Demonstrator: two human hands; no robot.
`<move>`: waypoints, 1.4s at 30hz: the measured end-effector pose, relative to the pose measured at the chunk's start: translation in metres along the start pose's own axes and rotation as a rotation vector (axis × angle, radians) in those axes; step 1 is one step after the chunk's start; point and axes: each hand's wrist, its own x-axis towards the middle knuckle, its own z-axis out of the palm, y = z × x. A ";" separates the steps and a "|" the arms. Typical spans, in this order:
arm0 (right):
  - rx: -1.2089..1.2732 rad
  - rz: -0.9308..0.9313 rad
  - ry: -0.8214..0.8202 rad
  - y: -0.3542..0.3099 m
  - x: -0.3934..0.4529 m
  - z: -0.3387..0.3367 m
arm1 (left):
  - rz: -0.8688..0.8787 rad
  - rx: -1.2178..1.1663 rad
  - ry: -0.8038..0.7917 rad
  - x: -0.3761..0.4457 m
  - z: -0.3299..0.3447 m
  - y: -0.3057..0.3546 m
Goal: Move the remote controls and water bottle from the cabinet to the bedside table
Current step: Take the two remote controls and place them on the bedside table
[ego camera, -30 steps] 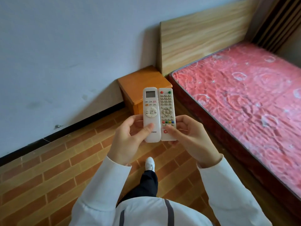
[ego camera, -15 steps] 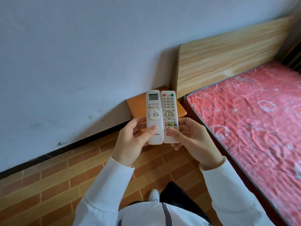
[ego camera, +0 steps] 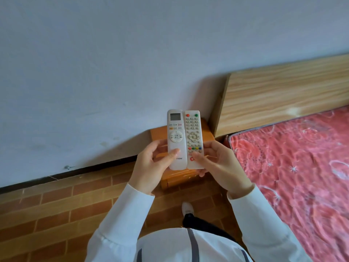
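Note:
My left hand [ego camera: 151,167] grips a white air-conditioner remote [ego camera: 176,137] with a small screen at its top. Pressed against it on the right is a white TV remote [ego camera: 194,137] with coloured buttons, held by my right hand [ego camera: 221,163]. Both remotes stand upright side by side, my thumbs on their lower faces. They hover in front of the orange wooden bedside table [ego camera: 158,132], which is mostly hidden behind the remotes and my hands. No water bottle or cabinet is in view.
The bedside table stands against a pale wall, left of a wooden headboard [ego camera: 283,99]. A bed with a red patterned mattress [ego camera: 302,167] fills the right side. The brick-patterned floor [ego camera: 56,214] runs below, with my white shoe [ego camera: 187,208] on it.
I have walked closer to the bedside table, which now sits right behind the remotes. The bed has slid to the right of the view. My grip on both remotes is unchanged.

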 end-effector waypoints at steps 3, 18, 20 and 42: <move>-0.018 -0.017 -0.051 -0.001 0.040 -0.023 | -0.001 -0.001 0.053 0.033 0.017 0.009; -0.058 0.109 -0.237 0.037 0.185 -0.043 | -0.141 0.004 0.270 0.145 0.039 -0.010; -0.056 0.154 -0.243 0.047 0.203 -0.038 | -0.187 -0.006 0.283 0.162 0.036 -0.019; -0.252 0.555 -0.229 0.307 0.369 0.077 | -0.657 -0.083 0.406 0.351 0.010 -0.293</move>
